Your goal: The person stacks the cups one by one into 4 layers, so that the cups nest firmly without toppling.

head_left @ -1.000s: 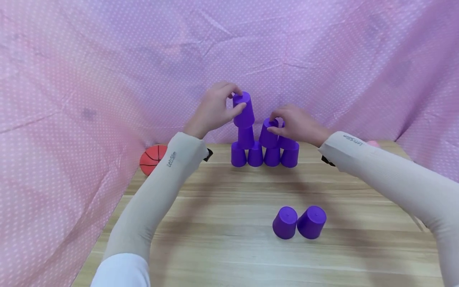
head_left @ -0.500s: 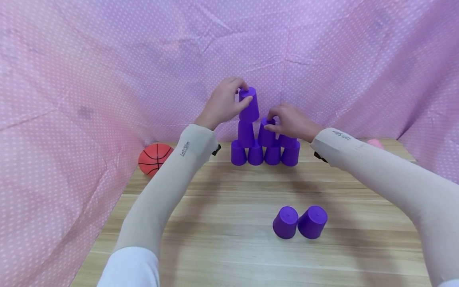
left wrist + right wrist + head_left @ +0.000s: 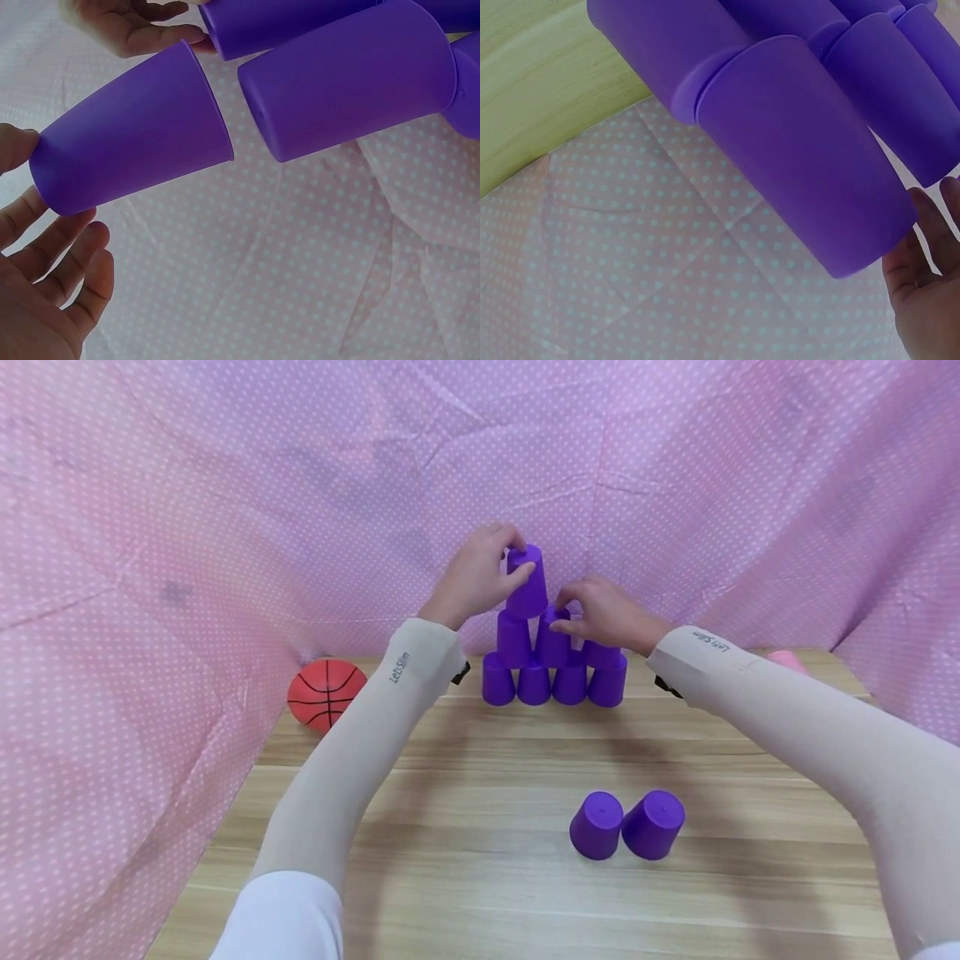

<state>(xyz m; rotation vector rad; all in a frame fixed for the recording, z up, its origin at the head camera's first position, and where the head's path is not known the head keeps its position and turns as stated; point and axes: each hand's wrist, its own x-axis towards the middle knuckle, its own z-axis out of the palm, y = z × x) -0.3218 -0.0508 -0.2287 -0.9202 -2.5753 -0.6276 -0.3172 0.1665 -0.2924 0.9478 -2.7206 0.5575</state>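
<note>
Purple plastic cups stand upside down in a stacked wall at the back of the table. My left hand [image 3: 476, 577] pinches a purple cup [image 3: 527, 581] by its base end, thumb on one side and fingers on the other. In the left wrist view, that held cup [image 3: 135, 131] hangs with its rim apart from the second-row cup [image 3: 345, 82] below. My right hand [image 3: 609, 614] pinches the top of the middle second-row cup [image 3: 553, 642]. Beside it the right second-row cup [image 3: 600, 654] is partly hidden by that hand. A bottom-row cup [image 3: 498, 681] marks the left end.
Two more upside-down cups, one left [image 3: 597, 827] and one right [image 3: 654, 827], stand nearer on the wooden table [image 3: 480, 877]. A red basketball-patterned object [image 3: 322, 693] lies at the back left. Pink dotted cloth [image 3: 337, 485] hangs close behind the wall.
My left hand has carried its cup to the right, from over the left second-row cup towards the gap. The right hand has shifted the middle second-row cup slightly left.
</note>
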